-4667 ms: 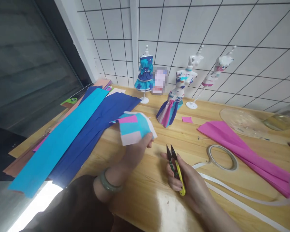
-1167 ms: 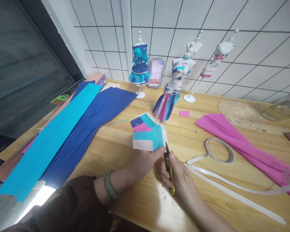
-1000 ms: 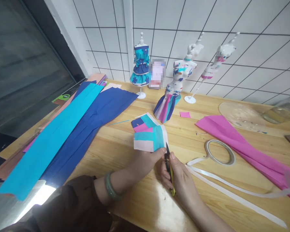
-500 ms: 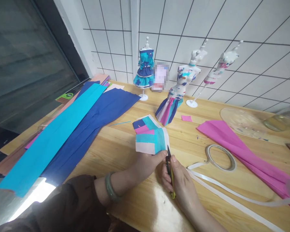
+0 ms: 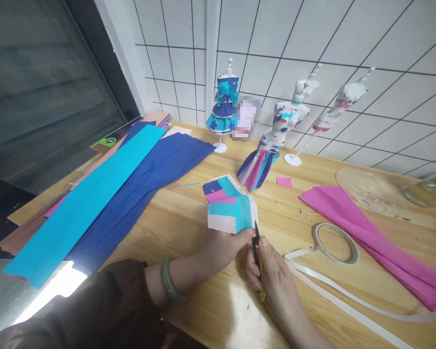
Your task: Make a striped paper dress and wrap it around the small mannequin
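My left hand, with a green bangle at the wrist, pinches the lower edge of a patchwork piece of turquoise, pink, pale and blue panels. My right hand is closed around small scissors with dark blades and a yellow handle. The blades point up along the white right edge of the patchwork, close to my left thumb. Another part of the patchwork lies folded out behind the front one.
Turquoise and dark blue paper sheets lie left. Behind stand a dressed mannequin, a skirted one and a bare-stand one. Pink paper, a tape roll and a clear round plate lie right.
The whole view has shifted slightly, so things appear a little farther right. Both hands keep their hold, and the scissors stay at the patchwork's right edge.
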A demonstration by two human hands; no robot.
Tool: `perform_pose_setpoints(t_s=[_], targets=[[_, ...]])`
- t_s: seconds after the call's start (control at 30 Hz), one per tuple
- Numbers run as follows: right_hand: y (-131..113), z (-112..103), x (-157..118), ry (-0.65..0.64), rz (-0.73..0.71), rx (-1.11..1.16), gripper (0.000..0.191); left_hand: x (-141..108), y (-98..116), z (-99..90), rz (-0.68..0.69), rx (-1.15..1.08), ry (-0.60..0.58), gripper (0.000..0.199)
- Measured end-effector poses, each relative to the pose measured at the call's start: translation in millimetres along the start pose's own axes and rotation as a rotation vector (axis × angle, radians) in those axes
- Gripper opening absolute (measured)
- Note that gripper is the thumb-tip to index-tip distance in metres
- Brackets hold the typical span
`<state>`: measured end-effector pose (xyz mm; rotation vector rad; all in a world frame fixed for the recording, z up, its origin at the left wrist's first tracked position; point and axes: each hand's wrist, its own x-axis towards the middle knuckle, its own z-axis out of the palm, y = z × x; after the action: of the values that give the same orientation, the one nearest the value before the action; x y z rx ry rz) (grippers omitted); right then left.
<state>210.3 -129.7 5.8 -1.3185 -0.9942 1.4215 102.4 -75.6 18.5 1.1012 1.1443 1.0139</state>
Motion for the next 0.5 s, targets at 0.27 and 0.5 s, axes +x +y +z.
perform_pose_setpoints(t_s=[0.27, 0.5], targets=[[-2.2, 0.0, -0.9, 0.02, -0.003, -0.021, 0.047, -0.5, -1.8, 0.9, 0.023, -0.069, -0.027, 0.011], [-9.1, 1.9, -0.4, 0.035, 0.017, -0.04, 0.05, -1.1, 5.0, 0.1, 0.036, -0.059, -0.021, 0.016]])
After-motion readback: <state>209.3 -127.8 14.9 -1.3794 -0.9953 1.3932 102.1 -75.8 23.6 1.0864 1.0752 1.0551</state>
